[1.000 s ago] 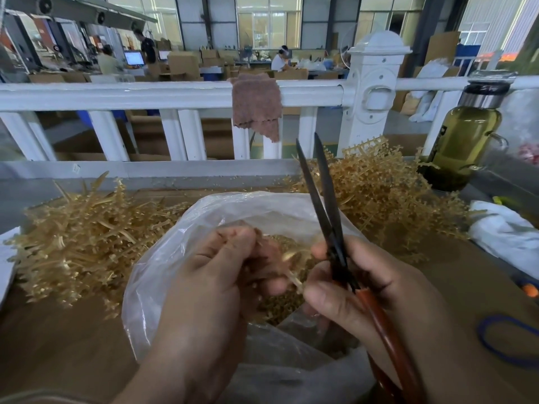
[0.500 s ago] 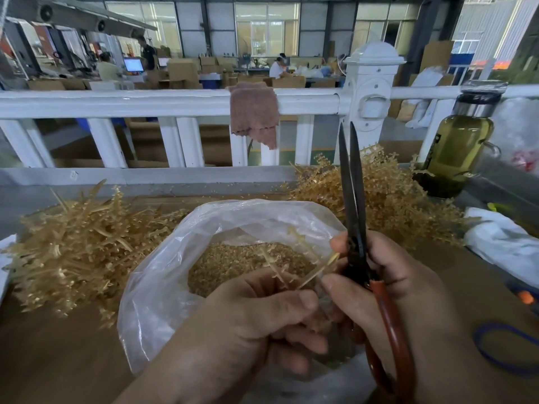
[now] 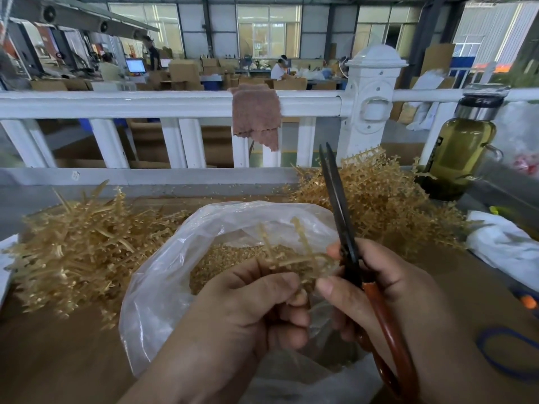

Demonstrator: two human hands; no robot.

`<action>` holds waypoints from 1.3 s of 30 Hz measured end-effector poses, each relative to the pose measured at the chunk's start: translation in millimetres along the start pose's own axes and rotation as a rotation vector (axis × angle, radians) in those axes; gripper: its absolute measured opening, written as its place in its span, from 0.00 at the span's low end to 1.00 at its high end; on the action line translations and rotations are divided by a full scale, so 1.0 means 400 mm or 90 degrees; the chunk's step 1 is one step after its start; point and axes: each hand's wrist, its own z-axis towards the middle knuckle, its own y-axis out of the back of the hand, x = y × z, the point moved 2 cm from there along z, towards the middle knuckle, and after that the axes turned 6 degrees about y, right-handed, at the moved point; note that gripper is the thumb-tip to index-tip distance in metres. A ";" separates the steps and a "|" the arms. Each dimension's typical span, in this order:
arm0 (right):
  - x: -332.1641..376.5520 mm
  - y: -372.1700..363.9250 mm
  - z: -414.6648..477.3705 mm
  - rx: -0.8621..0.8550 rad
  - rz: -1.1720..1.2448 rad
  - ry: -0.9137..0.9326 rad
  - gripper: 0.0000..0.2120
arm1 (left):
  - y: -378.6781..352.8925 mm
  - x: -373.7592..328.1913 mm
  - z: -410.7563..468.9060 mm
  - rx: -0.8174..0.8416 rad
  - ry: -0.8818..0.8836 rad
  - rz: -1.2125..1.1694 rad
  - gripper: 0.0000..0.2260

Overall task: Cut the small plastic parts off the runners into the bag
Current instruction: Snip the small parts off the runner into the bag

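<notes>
My left hand [image 3: 248,310] grips a tan plastic runner [image 3: 294,255] with small parts on its branches, held over the mouth of a clear plastic bag [image 3: 163,281]. The bag holds a heap of cut tan parts [image 3: 227,263]. My right hand [image 3: 388,298] grips scissors [image 3: 341,217] with black blades and red-brown handles. The blades point up and away, nearly closed, right beside the runner's right end. My right thumb touches the runner near my left fingers.
A pile of tan runners [image 3: 75,249] lies left of the bag, another pile [image 3: 388,205] behind right. A bottle of yellow-green liquid [image 3: 460,153] stands far right. White railing [image 3: 145,103] with a brown cloth [image 3: 256,115] runs behind. White bag [image 3: 507,246] and blue loop [image 3: 507,354] lie right.
My left hand has drawn back from the bag's mouth toward me and turned the runner up into view. The scissors swung from leaning left to nearly upright and shifted right.
</notes>
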 end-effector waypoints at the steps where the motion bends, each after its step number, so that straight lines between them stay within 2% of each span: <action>1: 0.002 -0.004 0.000 0.007 -0.004 0.005 0.17 | 0.005 -0.004 0.004 -0.022 -0.017 -0.017 0.03; 2: 0.004 -0.006 -0.001 0.012 -0.007 0.009 0.17 | 0.009 -0.008 0.006 -0.049 -0.033 -0.035 0.07; 4: 0.006 -0.003 -0.002 0.026 -0.035 0.011 0.16 | 0.013 -0.017 0.010 -0.094 -0.068 -0.069 0.05; 8: 0.010 0.011 -0.008 0.092 -0.126 -0.003 0.30 | 0.020 -0.021 0.017 -0.153 -0.134 -0.129 0.04; 10: 0.006 0.015 -0.009 0.109 -0.160 0.000 0.33 | 0.027 -0.023 0.018 -0.165 -0.161 -0.158 0.02; 16: 0.012 0.026 -0.009 0.171 -0.279 -0.008 0.30 | 0.042 -0.032 0.015 -0.135 -0.200 -0.197 0.05; 24: 0.013 0.037 0.014 0.253 -0.375 -0.008 0.10 | 0.055 -0.038 0.014 -0.133 -0.267 -0.164 0.07; 33: 0.007 0.050 0.012 0.275 -0.410 0.020 0.21 | 0.067 -0.043 0.014 -0.173 -0.385 -0.090 0.10; 39: 0.009 0.046 0.008 0.258 -0.427 0.026 0.19 | 0.061 -0.044 0.013 -0.200 -0.424 -0.016 0.10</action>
